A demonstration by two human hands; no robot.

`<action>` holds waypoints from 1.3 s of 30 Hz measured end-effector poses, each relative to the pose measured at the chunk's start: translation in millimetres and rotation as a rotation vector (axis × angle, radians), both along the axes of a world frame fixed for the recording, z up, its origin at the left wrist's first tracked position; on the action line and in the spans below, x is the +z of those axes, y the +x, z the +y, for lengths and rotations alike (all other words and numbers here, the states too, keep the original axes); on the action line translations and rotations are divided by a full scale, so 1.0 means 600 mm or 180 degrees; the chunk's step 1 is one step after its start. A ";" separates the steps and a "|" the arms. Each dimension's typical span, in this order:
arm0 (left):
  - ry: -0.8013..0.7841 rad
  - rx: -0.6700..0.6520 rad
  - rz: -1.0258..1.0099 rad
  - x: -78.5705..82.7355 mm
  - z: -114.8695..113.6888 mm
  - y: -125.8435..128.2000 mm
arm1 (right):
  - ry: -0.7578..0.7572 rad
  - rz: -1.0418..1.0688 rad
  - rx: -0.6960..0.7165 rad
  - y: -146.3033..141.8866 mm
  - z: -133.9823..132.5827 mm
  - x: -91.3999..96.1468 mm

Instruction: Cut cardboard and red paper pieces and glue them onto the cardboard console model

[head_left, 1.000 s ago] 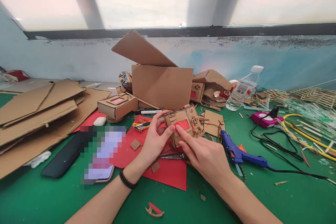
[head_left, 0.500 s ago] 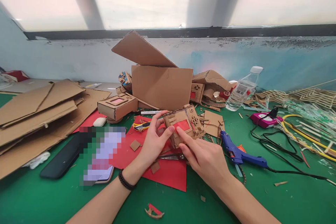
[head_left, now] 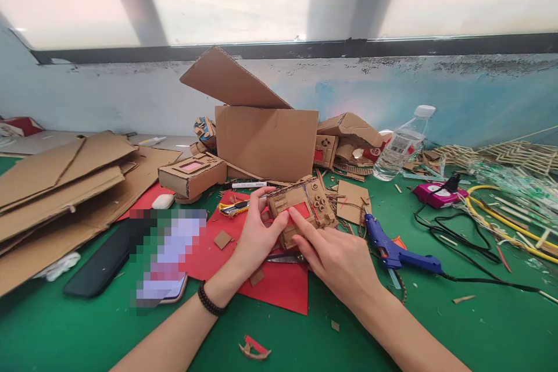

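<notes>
A small cardboard box model point(head_left: 300, 209), shaped like a handheld game console, is tilted up above the table. It carries a red panel and little round cardboard buttons. My left hand point(head_left: 257, 232) grips its left side, thumb on the front and fingers around the far edge. From the right, my right hand point(head_left: 340, 253) presses an index finger on the red panel, with the thumb at the lower edge and the other fingers folded. Underneath lie a red paper sheet point(head_left: 283, 293) and scissors point(head_left: 285, 258), partly hidden by my hands.
Left are stacked cardboard sheets point(head_left: 56, 209), a black phone-like slab point(head_left: 98, 261) and a phone point(head_left: 172, 267). A similar cardboard console point(head_left: 192, 177), a utility knife point(head_left: 233, 208) and a large cardboard box point(head_left: 265, 142) stand behind. Right are a blue glue gun point(head_left: 392, 250), its cable and a water bottle point(head_left: 401, 145).
The view has shifted slightly. My right index finger has slid a little upward over the red panel, while my left hand keeps the same hold on the cardboard model.
</notes>
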State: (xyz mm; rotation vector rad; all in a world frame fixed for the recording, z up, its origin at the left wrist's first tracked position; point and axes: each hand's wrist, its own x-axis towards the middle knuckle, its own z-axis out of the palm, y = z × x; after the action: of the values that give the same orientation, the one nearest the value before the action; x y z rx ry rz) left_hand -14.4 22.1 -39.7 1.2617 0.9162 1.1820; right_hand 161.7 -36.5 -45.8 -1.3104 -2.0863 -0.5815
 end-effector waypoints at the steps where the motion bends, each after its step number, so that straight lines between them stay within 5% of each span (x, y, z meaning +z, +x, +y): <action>1: 0.0023 0.0019 0.0037 0.000 0.000 0.000 | -0.0015 -0.0037 -0.0013 0.000 0.000 -0.001; 39: 0.0047 0.0040 0.0113 0.009 0.003 -0.006 | -0.0086 0.0133 -0.0205 0.006 0.006 -0.013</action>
State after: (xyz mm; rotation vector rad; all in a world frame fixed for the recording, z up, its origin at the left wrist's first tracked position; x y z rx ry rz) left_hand -17.8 24.2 -34.4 1.2942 0.9442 1.1813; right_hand 165.1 -32.9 -53.6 -1.3978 -2.0312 -0.5505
